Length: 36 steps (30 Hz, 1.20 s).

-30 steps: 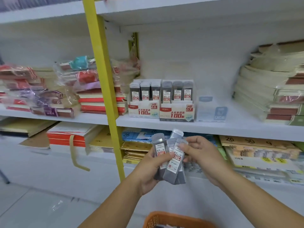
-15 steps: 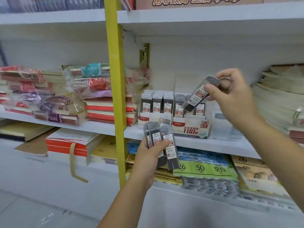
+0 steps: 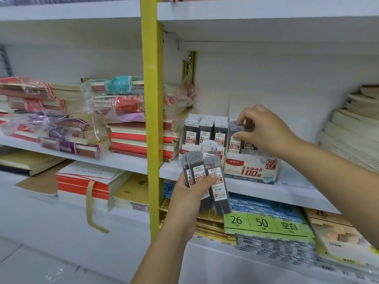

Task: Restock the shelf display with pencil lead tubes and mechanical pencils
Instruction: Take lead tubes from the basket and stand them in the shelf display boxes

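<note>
slotting step, i'd say: right hand (image 3: 264, 130) pinches one lead tube (image 3: 233, 144) near its cap, thumb on the front face and forefinger over the top. the tube is upright in the left row of the 0.7 box (image 3: 251, 172) on the middle shelf (image 3: 127, 160). can't tell if it's fully seated or only resting against the tubes behind. left hand (image 3: 188, 195) is clenched round the spare tubes (image 3: 195, 162), a fanned bundle held just in front of the shelf edge and partly covering the 0.5 box (image 3: 184, 149), thumb across the labels. no mechanical pencils in view, so that half looks not yet started. risks: the 0.7 box looks like light card standing near the shelf front, so a push down or back on the tube could skid it or tip it. letting go before the tube bottoms out could leave it leaning and knock over its neighbours. the bundle is splayed and held by one thumb, so a tube could slide out and drop. the two boxes touch and their tubes look near identical, so a 0.7 could easily land in the 0.5 rows.
</note>
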Each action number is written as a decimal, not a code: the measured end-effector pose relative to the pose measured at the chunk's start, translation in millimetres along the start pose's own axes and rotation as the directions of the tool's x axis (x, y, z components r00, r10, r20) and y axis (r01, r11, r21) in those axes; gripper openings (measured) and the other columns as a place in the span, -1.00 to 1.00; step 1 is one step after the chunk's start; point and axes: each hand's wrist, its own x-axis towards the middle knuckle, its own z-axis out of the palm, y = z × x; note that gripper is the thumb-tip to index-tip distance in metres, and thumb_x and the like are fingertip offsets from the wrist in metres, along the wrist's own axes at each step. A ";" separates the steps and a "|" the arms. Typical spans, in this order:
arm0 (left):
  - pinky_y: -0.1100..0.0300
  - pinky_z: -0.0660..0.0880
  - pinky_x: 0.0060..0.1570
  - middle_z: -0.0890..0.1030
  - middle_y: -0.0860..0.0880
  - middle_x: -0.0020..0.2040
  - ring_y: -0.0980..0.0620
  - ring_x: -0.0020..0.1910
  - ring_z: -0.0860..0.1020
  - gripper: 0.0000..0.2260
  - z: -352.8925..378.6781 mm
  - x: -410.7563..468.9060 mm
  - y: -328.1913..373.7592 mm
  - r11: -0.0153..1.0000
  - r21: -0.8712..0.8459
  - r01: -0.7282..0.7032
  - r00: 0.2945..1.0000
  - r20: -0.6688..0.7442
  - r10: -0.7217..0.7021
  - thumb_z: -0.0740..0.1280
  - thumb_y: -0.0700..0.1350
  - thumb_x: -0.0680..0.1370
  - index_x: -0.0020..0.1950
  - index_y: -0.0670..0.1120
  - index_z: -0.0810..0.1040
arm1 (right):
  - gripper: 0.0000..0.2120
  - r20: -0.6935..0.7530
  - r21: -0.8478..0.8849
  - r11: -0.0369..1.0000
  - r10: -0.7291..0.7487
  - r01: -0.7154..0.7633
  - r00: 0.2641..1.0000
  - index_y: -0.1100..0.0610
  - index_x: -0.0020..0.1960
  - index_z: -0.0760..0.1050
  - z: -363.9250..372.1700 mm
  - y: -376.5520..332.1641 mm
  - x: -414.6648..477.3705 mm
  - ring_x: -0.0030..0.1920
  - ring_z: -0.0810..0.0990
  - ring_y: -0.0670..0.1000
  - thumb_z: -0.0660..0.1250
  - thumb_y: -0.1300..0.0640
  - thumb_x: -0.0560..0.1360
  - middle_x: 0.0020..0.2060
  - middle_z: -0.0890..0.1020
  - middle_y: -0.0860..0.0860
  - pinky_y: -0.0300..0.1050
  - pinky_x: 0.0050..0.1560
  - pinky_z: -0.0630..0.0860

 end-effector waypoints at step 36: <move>0.08 0.66 -0.18 0.74 -0.03 0.01 0.03 -0.17 0.72 -0.59 2.4 -9.7 5.4 0.998 0.050 -0.036 0.989 0.145 0.029 0.60 0.19 0.12 -0.06 0.22 0.69 | -0.68 -0.210 0.295 0.950 -0.037 0.099 0.977 -0.14 0.05 0.30 -37.3 -17.7 -19.8 -0.20 0.57 -0.25 0.38 0.17 0.52 -0.14 0.58 -0.15 -0.40 -0.25 0.49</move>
